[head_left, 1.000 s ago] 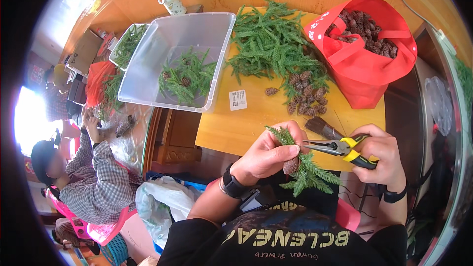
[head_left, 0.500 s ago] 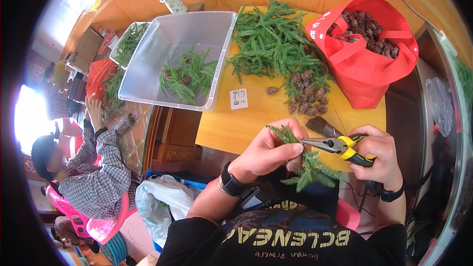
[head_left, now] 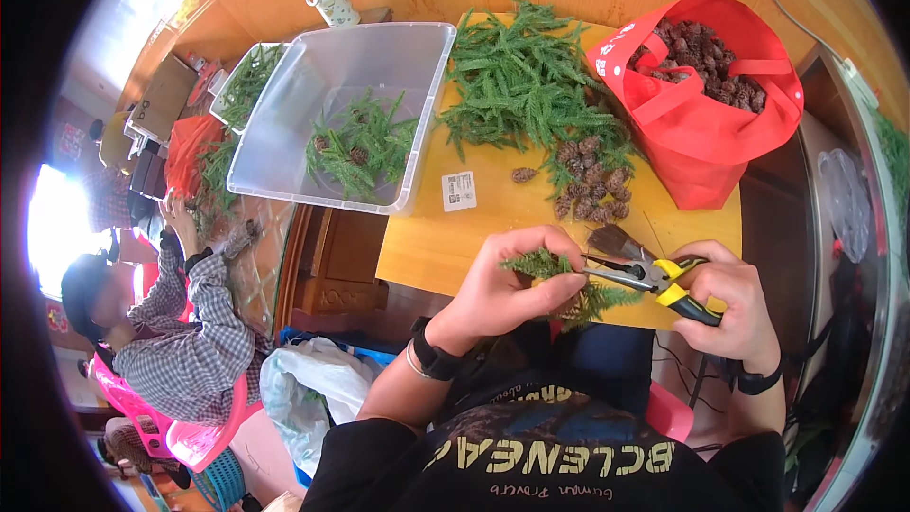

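My left hand (head_left: pixel 512 286) pinches a green artificial pine sprig (head_left: pixel 599 301) between thumb and fingers, over the near edge of the yellow table. A pine cone is partly hidden behind my thumb. In my right hand (head_left: pixel 725 299) are long-nose pliers (head_left: pixel 654 277) with yellow and black handles. Their jaws are slightly apart, with the tips close to my left thumb and the sprig. Just beyond the pliers a brown brush-like bundle (head_left: pixel 614 242) lies on the table. Loose pine cones (head_left: pixel 592 180) are grouped farther back, beside a heap of green sprigs (head_left: pixel 531 85).
A red bag (head_left: pixel 706 147) full of pine cones stands at the right back. To the left, a clear plastic bin (head_left: pixel 261 166) holds sprigs with cones. A white label card (head_left: pixel 459 191) lies on the table (head_left: pixel 417 251). Another person (head_left: pixel 190 351) sits at the far left.
The sprig has turned in my left hand, its lower end swinging up and rightward. The plier jaws have parted a little. The person at the left has shifted their hands slightly.
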`<state>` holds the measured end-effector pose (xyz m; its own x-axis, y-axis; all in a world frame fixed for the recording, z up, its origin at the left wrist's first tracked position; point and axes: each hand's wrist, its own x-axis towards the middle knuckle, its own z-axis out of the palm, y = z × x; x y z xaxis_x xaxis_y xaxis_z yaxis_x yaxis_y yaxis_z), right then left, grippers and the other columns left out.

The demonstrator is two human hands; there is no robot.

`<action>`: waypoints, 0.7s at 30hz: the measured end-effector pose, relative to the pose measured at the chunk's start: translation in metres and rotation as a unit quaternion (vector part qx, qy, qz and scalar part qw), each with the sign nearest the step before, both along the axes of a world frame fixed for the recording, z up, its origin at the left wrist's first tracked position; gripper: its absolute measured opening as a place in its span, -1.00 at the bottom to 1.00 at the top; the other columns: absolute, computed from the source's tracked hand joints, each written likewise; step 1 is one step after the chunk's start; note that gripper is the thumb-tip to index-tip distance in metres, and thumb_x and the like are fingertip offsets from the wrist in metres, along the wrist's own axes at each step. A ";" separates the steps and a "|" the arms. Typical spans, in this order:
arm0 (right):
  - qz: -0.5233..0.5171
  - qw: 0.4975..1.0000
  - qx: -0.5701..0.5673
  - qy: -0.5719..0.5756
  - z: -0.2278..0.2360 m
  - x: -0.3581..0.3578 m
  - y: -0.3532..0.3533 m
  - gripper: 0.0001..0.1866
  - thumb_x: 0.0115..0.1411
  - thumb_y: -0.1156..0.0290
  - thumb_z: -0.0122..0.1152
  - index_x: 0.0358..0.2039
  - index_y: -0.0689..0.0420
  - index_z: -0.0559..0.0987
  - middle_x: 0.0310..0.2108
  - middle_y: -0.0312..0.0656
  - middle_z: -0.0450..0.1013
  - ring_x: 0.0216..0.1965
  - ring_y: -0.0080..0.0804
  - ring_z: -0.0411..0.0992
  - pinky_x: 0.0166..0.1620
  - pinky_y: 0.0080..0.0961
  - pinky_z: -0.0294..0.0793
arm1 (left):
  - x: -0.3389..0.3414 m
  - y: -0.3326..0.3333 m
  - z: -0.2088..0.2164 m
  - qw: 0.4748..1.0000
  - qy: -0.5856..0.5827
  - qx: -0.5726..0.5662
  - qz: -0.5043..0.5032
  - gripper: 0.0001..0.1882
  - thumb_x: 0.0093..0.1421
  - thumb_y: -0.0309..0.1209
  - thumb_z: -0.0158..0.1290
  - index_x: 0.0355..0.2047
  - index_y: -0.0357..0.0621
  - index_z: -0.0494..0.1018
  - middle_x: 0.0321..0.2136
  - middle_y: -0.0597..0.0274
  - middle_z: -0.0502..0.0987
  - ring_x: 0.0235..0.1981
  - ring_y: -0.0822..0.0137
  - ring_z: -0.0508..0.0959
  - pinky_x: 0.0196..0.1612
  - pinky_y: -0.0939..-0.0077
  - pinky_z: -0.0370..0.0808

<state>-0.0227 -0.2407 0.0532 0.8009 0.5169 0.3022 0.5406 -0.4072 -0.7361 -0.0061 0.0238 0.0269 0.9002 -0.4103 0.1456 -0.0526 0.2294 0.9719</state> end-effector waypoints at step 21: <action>0.054 0.998 0.029 -0.033 -0.011 0.006 -0.004 -0.71 -0.35 0.47 0.35 -0.69 0.13 0.34 -0.67 -0.22 0.37 -0.39 -0.11 0.46 -0.34 -0.41 0.45 | 0.001 0.004 0.000 0.976 0.142 -0.103 -0.125 -0.88 -0.02 -0.49 0.07 -0.52 -0.27 0.37 -0.58 0.10 0.43 -0.57 0.34 0.40 -0.50 0.53 0.33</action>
